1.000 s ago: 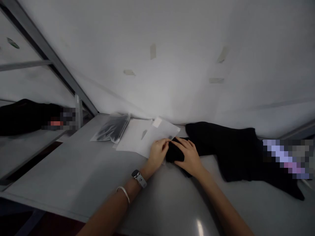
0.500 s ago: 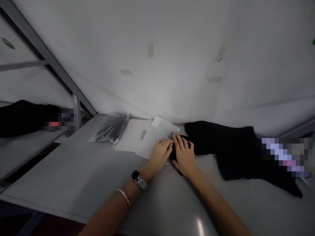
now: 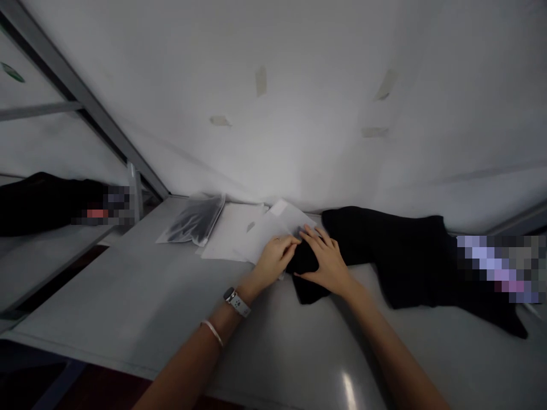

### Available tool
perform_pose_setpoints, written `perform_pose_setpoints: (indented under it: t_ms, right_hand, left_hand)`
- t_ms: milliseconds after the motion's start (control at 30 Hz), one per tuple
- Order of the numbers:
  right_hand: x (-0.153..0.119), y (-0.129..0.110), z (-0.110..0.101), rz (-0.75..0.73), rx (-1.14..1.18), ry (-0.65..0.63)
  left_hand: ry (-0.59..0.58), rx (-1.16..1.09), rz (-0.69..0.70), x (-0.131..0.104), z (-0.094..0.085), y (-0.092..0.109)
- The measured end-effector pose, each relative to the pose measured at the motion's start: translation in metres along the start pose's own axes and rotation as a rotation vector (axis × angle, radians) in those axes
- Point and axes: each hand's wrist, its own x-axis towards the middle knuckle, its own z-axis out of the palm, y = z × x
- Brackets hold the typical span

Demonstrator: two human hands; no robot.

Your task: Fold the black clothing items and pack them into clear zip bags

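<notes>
My left hand [image 3: 277, 259], fingers pinched together, holds the edge of a frosted plastic bag [image 3: 282, 219] where it meets a small black cloth bundle [image 3: 303, 259]. The exact spot under the fingertips is hard to make out. My right hand [image 3: 327, 265] is spread over the bundle, thumb apart from the fingers and resting near its lower side. Part of the bundle looks to be inside the mouth of the bag. A corner of black cloth hangs out below my right thumb. To the right lies a larger black garment [image 3: 410, 262], laid out along the wall.
More flat frosted bags [image 3: 231, 230] lie left of my hands. Beyond them rests a zip bag [image 3: 194, 219] with dark cloth inside. A white wall panel [image 3: 299, 114] with tape pieces rises behind the grey table [image 3: 106, 307]. Another black garment [image 3: 43, 205] lies on a neighbouring table.
My right hand's fingers and thumb have spread apart, and more black cloth shows below them. My left hand has shifted slightly left, still pinching, and the bag in it has turned a little.
</notes>
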Motion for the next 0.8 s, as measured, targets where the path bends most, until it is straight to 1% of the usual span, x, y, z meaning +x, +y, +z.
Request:
perform_pose_setpoints:
  t_ms: [100,200,333,400,467,600,667,733,800]
  right_hand:
    - [0.002,-0.002,0.002,0.008,0.049,0.009]
    - [0.003,-0.010,0.002,0.081,0.055,0.045]
    - [0.002,-0.022,0.005,0.191,-0.005,0.120]
    - [0.002,-0.027,0.007,0.238,-0.056,0.168]
    - [0.002,-0.031,0.010,0.276,-0.118,0.203]
    - [0.003,-0.034,0.013,0.332,-0.207,0.219]
    - [0.002,-0.030,0.012,0.304,-0.175,0.207]
    - [-0.001,-0.022,0.007,0.211,-0.086,0.157]
    - [-0.006,-0.013,-0.001,0.100,-0.005,0.071]
  left_hand:
    - [0.015,0.014,0.029,-0.001,0.006,-0.001]
    - [0.015,0.049,0.059,-0.002,0.011,-0.004]
    - [0.085,0.179,0.120,-0.003,0.015,-0.007]
    - [0.110,0.267,0.114,-0.004,0.017,-0.008]
    - [0.105,0.374,0.098,-0.004,0.016,-0.009]
    - [0.029,0.555,0.140,-0.003,0.007,-0.010]
    - [0.017,0.598,0.118,-0.003,0.000,-0.011]
    - [-0.010,0.615,0.068,-0.003,-0.005,-0.014]
    - [-0.051,0.607,0.048,-0.003,-0.006,-0.017]
